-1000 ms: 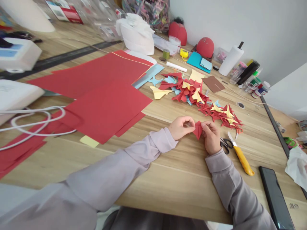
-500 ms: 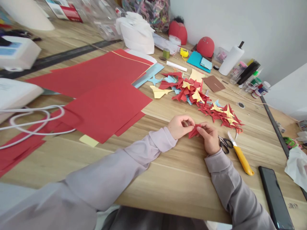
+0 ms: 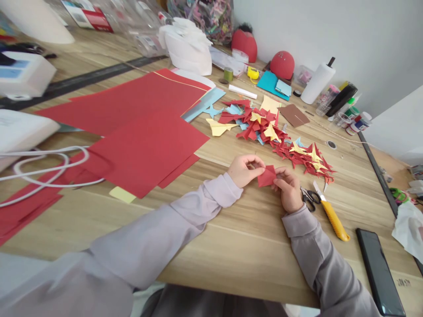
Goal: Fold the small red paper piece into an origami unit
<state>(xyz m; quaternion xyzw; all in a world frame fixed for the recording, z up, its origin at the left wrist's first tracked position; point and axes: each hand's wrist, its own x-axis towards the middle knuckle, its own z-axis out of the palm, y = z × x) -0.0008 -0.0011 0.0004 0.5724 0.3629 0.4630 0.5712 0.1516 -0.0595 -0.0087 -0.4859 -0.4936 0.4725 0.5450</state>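
Note:
A small red paper square [image 3: 267, 176] is held up between my two hands, just above the wooden table. My left hand [image 3: 245, 170] pinches its left edge between thumb and fingers. On the other side, my right hand [image 3: 288, 189] grips the right edge. Folded red, yellow and blue paper pieces [image 3: 254, 121] lie in a long heap beyond my hands. Black-handled scissors [image 3: 309, 199] rest beside my right wrist, with a yellow cutter [image 3: 333, 220] to their right.
Large red sheets [image 3: 148, 145] cover the table's left part, near a coiled white cable [image 3: 66, 165]. A black phone [image 3: 378, 268] lies at the right front. Bottles, a white roll [image 3: 319, 82] and a tape measure [image 3: 253, 73] stand at the back.
The red paper now shows as a flat square, where before it looked smaller, pointed and mostly covered by the fingers. My left hand has shifted slightly up and left.

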